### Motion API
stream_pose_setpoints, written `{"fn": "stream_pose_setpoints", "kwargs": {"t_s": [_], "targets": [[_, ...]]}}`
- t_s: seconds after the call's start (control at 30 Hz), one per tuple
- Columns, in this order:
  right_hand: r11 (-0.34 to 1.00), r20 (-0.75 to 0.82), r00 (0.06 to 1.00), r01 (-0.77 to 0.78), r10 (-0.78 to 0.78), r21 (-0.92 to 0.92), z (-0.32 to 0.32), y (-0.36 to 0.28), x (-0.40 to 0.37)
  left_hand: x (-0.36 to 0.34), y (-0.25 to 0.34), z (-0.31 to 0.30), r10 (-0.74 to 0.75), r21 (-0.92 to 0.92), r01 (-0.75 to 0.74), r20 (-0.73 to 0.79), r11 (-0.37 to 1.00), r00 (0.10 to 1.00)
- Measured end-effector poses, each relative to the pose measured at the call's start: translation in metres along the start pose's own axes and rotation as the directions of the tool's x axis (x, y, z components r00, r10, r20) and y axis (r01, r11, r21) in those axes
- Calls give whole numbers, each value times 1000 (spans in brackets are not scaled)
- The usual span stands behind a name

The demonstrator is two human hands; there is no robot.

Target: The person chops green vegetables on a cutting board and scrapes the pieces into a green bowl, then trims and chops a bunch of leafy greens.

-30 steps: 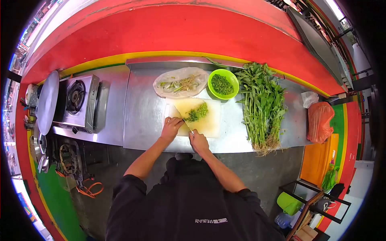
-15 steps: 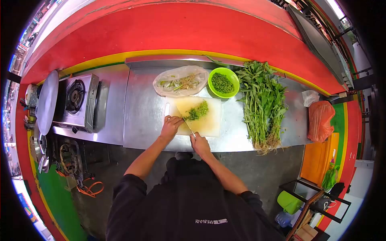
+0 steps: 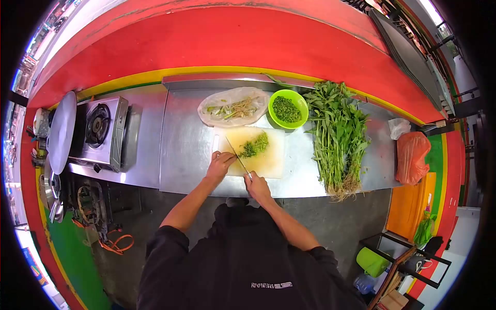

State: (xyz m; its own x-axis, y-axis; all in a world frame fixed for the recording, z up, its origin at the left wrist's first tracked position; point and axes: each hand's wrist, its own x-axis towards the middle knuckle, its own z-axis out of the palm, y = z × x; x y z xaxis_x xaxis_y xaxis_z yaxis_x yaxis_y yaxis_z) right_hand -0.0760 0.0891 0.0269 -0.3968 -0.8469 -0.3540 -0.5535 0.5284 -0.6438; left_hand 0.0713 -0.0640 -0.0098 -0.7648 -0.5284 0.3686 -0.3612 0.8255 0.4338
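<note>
My right hand (image 3: pixel 257 186) is closed round the handle of a kitchen knife (image 3: pixel 237 155), whose blade slants up and left across a white cutting board (image 3: pixel 274 166). Close beside the blade, on its left, my left hand (image 3: pixel 222 161) has its fingers bent and drawn together on the board; what they pinch is too small to make out. Finely chopped greens (image 3: pixel 254 145) lie in a heap just right of the blade. Behind the board are a clear plastic bag (image 3: pixel 211 114) of root and stem trimmings and a lime-green bowl (image 3: pixel 292 125) filled with chopped greens.
A big bunch of leafy greens with roots (image 3: pixel 336 139) lies on the steel counter (image 3: pixel 181 134) to the right. Farther right sits a red plastic bag (image 3: pixel 412 157). At the left stands a gas stove (image 3: pixel 98 126) by a large round lid (image 3: pixel 62 132). A red wall (image 3: pixel 206 41) rises behind.
The knife blade has shifted slightly against the board beside the left fingers. Both hands stay in nearly the same places, and the whole view has moved a little.
</note>
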Motion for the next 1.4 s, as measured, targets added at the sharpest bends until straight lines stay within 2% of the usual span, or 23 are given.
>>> {"fn": "stream_pose_setpoints", "kwargs": {"t_s": [0.17,0.33,0.53,0.67,0.73,1.03,1.23,1.4], "targets": [[1000,16,1000,2,-2,10,3,3,2,1,-3,1,21,-18,-21,-11,1000,1000],[995,19,1000,7,-5,-100,6,0,14,0,-3,3,15,-19,-15,-11,1000,1000],[1000,-15,1000,2,-2,-2,3,-5,15,0,2,-3,-19,5,19,43,1000,999],[998,17,998,-55,55,-8,-1,-2,5,-1,-2,1,-23,-31,23,11,999,1000],[999,41,998,-51,50,9,-1,-1,2,0,-8,3,27,-50,-28,-21,998,999],[996,18,1000,-22,24,-84,8,-6,20,2,-2,-2,11,-27,-11,2,1000,1000],[1000,26,1000,-3,4,-16,5,-1,16,0,5,-8,-11,49,10,16,999,1000],[998,46,998,-45,48,-46,1,0,8,0,1,-6,16,32,-17,14,999,1000]]}}
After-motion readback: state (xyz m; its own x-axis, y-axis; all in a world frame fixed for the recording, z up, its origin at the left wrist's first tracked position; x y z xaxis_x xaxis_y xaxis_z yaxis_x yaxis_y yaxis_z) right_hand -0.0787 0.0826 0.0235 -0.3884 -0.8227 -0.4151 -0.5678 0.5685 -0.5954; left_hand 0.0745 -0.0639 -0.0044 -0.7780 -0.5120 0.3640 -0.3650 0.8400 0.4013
